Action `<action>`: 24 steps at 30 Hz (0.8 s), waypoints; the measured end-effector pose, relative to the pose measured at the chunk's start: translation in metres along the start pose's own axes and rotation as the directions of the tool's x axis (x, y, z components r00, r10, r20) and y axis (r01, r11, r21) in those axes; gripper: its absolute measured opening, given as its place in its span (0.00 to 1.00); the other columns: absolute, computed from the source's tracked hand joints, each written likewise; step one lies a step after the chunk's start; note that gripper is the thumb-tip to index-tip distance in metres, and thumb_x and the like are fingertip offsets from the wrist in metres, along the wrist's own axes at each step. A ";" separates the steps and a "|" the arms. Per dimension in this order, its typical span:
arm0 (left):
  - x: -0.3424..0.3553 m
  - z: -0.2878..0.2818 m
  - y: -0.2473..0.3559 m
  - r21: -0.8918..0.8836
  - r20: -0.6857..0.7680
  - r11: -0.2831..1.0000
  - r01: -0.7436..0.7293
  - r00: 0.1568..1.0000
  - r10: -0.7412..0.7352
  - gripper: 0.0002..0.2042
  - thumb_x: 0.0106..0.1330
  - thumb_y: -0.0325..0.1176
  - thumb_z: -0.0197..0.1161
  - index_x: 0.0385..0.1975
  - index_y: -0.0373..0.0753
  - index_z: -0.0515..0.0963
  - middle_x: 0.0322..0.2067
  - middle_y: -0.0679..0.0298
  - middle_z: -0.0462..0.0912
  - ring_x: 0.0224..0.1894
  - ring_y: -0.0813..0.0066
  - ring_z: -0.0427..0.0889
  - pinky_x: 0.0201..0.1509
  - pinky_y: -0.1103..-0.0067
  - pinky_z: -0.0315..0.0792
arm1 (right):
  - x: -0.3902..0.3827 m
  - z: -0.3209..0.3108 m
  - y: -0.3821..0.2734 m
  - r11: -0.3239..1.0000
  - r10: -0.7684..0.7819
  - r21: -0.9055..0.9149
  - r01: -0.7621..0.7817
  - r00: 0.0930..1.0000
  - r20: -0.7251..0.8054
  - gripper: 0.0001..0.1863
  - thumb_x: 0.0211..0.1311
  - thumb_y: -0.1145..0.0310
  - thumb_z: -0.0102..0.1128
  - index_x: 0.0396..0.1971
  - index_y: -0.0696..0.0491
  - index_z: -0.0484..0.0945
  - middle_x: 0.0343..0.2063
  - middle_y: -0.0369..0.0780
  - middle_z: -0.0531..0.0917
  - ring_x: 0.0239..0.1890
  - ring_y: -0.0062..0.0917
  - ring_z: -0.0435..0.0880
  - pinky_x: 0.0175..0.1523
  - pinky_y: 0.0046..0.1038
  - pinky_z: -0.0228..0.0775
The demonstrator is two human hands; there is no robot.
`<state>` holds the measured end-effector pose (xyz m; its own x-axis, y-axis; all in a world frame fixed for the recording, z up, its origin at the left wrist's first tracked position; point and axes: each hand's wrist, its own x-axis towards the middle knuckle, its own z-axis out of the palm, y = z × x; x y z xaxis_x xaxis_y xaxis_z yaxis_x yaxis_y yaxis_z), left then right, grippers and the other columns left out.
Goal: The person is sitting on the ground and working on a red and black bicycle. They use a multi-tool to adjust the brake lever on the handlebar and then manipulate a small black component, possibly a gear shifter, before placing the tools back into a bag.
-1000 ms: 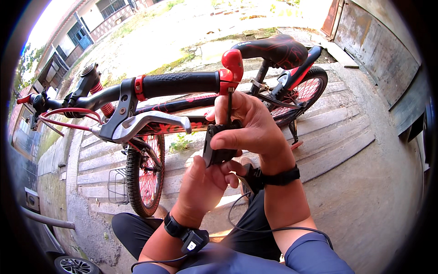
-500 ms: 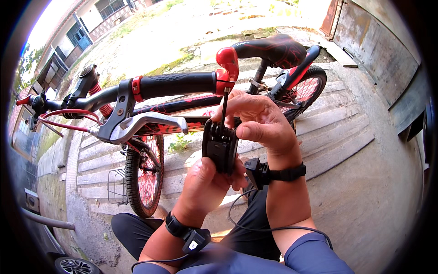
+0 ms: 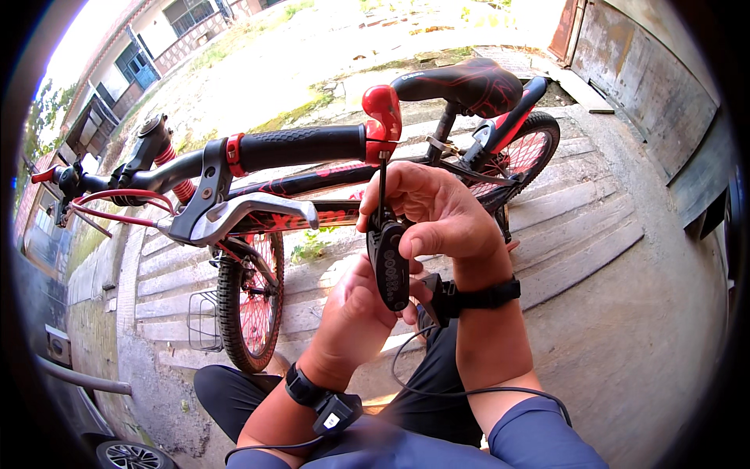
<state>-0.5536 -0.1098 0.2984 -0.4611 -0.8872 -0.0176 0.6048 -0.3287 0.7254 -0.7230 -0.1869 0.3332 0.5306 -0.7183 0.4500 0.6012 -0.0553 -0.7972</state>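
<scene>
A black folding multi-tool hangs upright with one thin hex key folded out. The key's upper tip meets the underside of the red bar end on the bicycle's handlebar. My right hand closes on the tool's upper part, thumb in front and curled fingers around the key's base. Lower down, my left hand is closed round the tool's lower body, its fingertips partly hidden behind it. Beside the bar end is the black handlebar grip, with a silver brake lever below.
The red and black bicycle stands across in front of me, front wheel left, saddle behind the bar end. A wire basket lies by the wheel. A metal door stands right, part of a car lower left.
The multi-tool has turned about the key, so its broad side now faces me. My left thumb has shifted off its front. The handlebar has shifted slightly left in view.
</scene>
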 end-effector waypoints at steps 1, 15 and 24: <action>0.000 0.001 0.002 -0.016 0.029 0.999 -0.029 0.999 0.030 0.41 0.54 0.51 0.76 0.60 0.35 0.62 0.51 0.54 0.76 0.49 0.61 0.81 0.42 0.73 0.77 | 0.000 0.001 -0.002 1.000 0.008 -0.027 -0.009 1.000 -0.009 0.31 0.45 0.61 0.81 0.46 0.60 0.75 0.40 0.41 0.82 0.45 0.23 0.80 0.53 0.24 0.70; -0.005 0.004 0.013 -0.083 0.165 0.996 0.035 0.986 -0.021 0.34 0.67 0.54 0.60 0.60 0.31 0.63 0.45 0.45 0.80 0.39 0.56 0.86 0.36 0.75 0.79 | 0.000 0.014 -0.018 0.971 0.091 -0.214 -0.110 0.991 -0.095 0.24 0.58 0.54 0.70 0.43 0.59 0.79 0.31 0.32 0.81 0.33 0.12 0.76 0.39 0.18 0.68; -0.005 -0.014 0.006 -0.438 0.364 0.878 0.192 0.931 -0.023 0.33 0.75 0.56 0.40 0.67 0.33 0.59 0.45 0.36 0.80 0.34 0.52 0.87 0.37 0.70 0.82 | -0.003 0.006 -0.013 0.992 0.117 -0.062 -0.112 0.989 0.086 0.27 0.56 0.58 0.68 0.52 0.58 0.79 0.33 0.30 0.82 0.31 0.09 0.73 0.35 0.13 0.61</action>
<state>-0.5385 -0.1122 0.2937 -0.6794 -0.7008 0.2175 0.7266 -0.6012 0.3325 -0.7285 -0.1803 0.3447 0.6464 -0.6579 0.3865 0.4998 -0.0177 -0.8660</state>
